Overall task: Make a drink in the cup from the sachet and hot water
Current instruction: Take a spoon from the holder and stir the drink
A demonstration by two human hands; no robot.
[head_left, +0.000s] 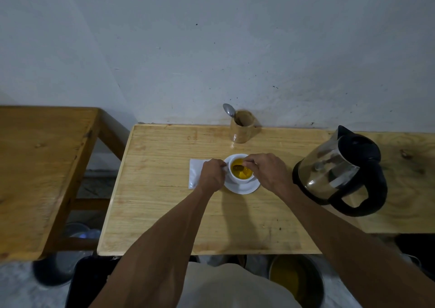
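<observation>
The cup (241, 169) sat on its white saucer (244, 187) near the middle of the table (164, 213), already holding a yellow-amber liquid, so the pouring looked done and the step in hand was, by my reading, the stirring. The left hand (211, 175) was curled closed at the cup's nine o'clock side, seemingly pinching the handle to steady it (the handle itself was hidden under the fingers, so the exact grip could not be confirmed). The right hand (268, 171) reached in from three o'clock with its fingertips pinched together over the rim; a dark shape in the liquid suggested a spoon bowl (238, 167), though the stem was too small to make out. The sachet (195, 173), white and flat, lay on the table at nine o'clock from the cup, partly under the left hand. The kettle (341, 173) stood well apart at three o'clock, tilted-looking through the wide lens, and a wooden holder (242, 128) with another spoon (229, 111) stood at twelve o'clock by the wall. The next move probably called for small, slow circles kept clear of the rim, the left hand holding the cup still so nothing slopped into the saucer, then lifting the spoon out and letting it drip before setting it down.
</observation>
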